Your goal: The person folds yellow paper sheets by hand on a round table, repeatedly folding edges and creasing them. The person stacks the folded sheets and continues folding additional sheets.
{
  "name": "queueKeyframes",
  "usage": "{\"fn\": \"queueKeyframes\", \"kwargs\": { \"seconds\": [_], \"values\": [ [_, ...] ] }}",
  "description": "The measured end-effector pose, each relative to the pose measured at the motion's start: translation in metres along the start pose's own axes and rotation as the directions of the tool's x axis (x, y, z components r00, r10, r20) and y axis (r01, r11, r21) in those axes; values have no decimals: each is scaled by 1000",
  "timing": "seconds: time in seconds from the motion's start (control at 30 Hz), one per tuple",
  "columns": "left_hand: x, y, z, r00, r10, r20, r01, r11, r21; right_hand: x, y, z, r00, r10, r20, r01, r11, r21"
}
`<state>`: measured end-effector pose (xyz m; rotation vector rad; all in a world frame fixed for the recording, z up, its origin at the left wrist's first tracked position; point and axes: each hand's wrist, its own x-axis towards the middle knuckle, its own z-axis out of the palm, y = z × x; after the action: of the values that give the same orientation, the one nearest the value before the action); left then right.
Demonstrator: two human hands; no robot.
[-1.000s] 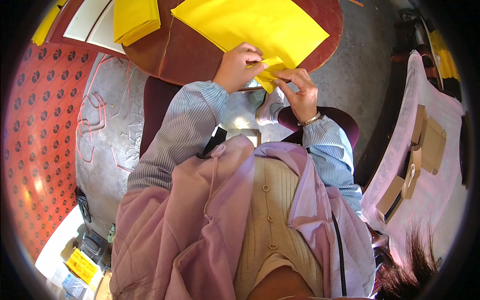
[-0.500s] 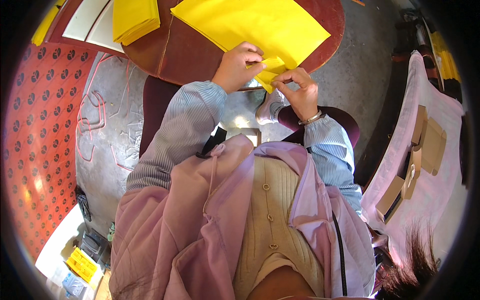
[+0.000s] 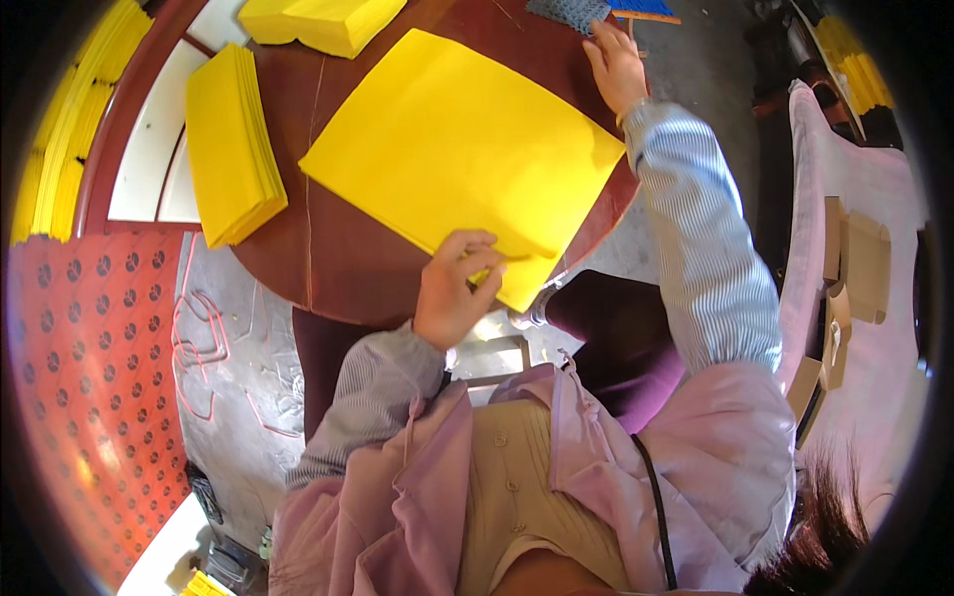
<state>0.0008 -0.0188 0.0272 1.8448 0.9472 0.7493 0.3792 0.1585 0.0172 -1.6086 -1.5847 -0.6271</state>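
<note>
A large yellow sheet is lying flat on the round brown counter, its near corner overhanging the edge toward the person. The left hand is pinching that corner, thumb below and fingers curled over the top, apparently pinning the sheet so that it is not sliding. The right hand is stretching across to the far edge of the counter, fingers loosely spread and resting by a grey-blue textured pad and a blue strip; whether it is gripping anything cannot be told. Two stacks of yellow sheets are sitting within reach: one stack at the left edge, another stack at the far side. A further yellow pile is showing beyond the counter at the left.
</note>
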Motion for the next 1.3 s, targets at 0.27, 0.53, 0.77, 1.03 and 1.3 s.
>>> {"fn": "queueKeyframes", "kwargs": {
  "seconds": [0.27,0.53,0.77,1.03,1.3],
  "values": [
    [2,9,-1,1000,11,30,-9,998,-68,15,75,67,934,-34,355,242,793,-559],
    [1,4,4,999,27,-42,-32,990,-134,50,65,45,813,186,552,178,823,-539],
    [2,-6,2,993,98,-67,-102,993,-53,-49,-47,-101,900,137,413,-303,879,368],
    [6,-20,3,994,89,-64,-90,996,-16,-164,-201,-212,862,-114,493,-237,771,592],
    [5,-22,2,991,111,-76,-112,994,-8,-164,-194,-202,854,-238,463,-43,854,519]
  ]
}}
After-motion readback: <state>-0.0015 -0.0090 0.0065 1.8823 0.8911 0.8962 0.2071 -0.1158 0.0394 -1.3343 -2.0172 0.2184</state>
